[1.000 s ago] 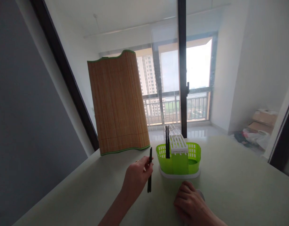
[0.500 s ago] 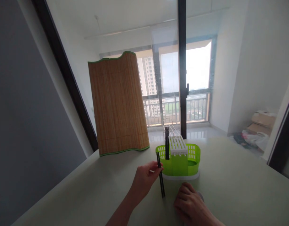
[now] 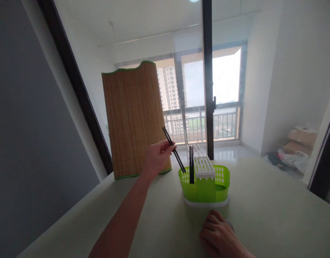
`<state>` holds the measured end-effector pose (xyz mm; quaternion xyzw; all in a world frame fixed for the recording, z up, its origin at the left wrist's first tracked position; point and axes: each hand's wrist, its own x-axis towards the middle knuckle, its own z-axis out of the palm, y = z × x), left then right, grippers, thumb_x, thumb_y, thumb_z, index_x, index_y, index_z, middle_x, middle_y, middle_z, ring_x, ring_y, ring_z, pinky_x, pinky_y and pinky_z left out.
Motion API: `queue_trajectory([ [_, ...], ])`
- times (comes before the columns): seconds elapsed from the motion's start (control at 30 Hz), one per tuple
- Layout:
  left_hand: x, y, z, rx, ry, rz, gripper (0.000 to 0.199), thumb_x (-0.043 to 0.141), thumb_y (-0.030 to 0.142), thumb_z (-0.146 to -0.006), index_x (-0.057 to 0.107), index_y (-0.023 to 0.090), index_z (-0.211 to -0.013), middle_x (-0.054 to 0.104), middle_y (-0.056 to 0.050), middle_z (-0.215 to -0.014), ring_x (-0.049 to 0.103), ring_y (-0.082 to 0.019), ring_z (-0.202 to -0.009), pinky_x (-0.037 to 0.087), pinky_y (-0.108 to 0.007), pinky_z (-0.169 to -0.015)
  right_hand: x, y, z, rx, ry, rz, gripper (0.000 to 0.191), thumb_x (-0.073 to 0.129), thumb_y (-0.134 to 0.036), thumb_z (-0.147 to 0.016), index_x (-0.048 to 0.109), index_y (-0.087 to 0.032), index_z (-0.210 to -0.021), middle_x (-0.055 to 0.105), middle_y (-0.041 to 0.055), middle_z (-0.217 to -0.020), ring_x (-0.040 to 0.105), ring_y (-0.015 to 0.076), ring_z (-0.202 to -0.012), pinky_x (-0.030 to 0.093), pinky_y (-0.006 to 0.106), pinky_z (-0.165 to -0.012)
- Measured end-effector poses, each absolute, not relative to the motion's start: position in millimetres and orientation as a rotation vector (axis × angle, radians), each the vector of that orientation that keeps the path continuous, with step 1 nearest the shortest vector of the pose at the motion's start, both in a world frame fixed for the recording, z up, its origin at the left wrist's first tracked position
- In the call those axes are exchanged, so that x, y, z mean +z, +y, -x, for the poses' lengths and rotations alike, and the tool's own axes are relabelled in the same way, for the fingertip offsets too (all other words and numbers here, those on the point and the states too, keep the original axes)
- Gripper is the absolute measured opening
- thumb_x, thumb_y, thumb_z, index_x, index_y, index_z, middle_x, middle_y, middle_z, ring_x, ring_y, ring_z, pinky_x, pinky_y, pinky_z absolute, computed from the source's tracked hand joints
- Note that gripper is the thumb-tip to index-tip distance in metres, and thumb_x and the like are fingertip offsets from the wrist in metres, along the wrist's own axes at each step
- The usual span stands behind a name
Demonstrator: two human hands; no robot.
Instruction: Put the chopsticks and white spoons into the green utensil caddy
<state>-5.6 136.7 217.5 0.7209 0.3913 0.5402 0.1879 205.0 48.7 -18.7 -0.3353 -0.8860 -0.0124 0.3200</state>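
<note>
left hand (image 3: pixel 161 152) up by the mat (image 3: pixel 135 122), thumb and fingers pinching a pair of chopsticks (image 3: pixel 178 159), and they slant down to the right! lower ends at the left mouth of the green basket (image 3: pixel 188 191), just beside the dark sticks (image 3: pixel 191 172) standing there; whether those ends are inside the rim, i can't tell. white rack (image 3: pixel 204 166) over the middle. right hand (image 3: pixel 217 231) lies curled on the worktop (image 3: pixel 159 218), a grey thing (image 3: pixel 230 225) peeking out beside it; gripped or not, can't tell. looks like the placing step, this; the next move calls for tipping the pair more upright, then a straight drop.
</note>
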Motion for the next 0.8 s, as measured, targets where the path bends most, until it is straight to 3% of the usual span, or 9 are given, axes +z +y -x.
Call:
queue_trajectory([
  [0.33,142.8,238.5,-31.6,1.138,1.346,-1.982,0.014,0.061,0.016,-0.076,0.072,0.012,-0.085,0.074,-0.006,-0.079,0.068,-0.014,-0.064,0.053,-0.022,-0.055,-39.3,69.3,-203.8,-0.315,-2.168,0.726,0.014,0.058,-0.015,-0.072,0.053,-0.023,-0.063,0.057,-0.0044,-0.057,0.052,0.0148,-0.064,0.037,0.032,-0.077],
  [0.53,124.6,247.8,-40.5,0.964,1.414,-2.028,0.012,0.062,0.015,-0.074,0.073,0.015,-0.078,0.074,-0.003,-0.071,0.068,-0.014,-0.064,0.052,-0.022,-0.059,-39.5,70.9,-205.2,-0.359,-2.174,0.727,0.017,0.062,-0.018,-0.074,0.054,-0.023,-0.06,0.055,-0.0042,-0.055,0.051,0.0147,-0.062,0.037,0.032,-0.081],
  [0.8,129.4,240.2,-43.9,0.975,1.534,-2.095,0.015,0.067,0.025,-0.072,0.074,0.019,-0.083,0.075,-0.003,-0.077,0.069,-0.019,-0.078,0.052,-0.027,-0.07,-38.0,68.2,-205.0,-0.343,-2.252,0.808,0.017,0.062,-0.017,-0.074,0.055,-0.023,-0.06,0.057,-0.003,-0.056,0.053,0.0152,-0.064,0.038,0.033,-0.08],
])
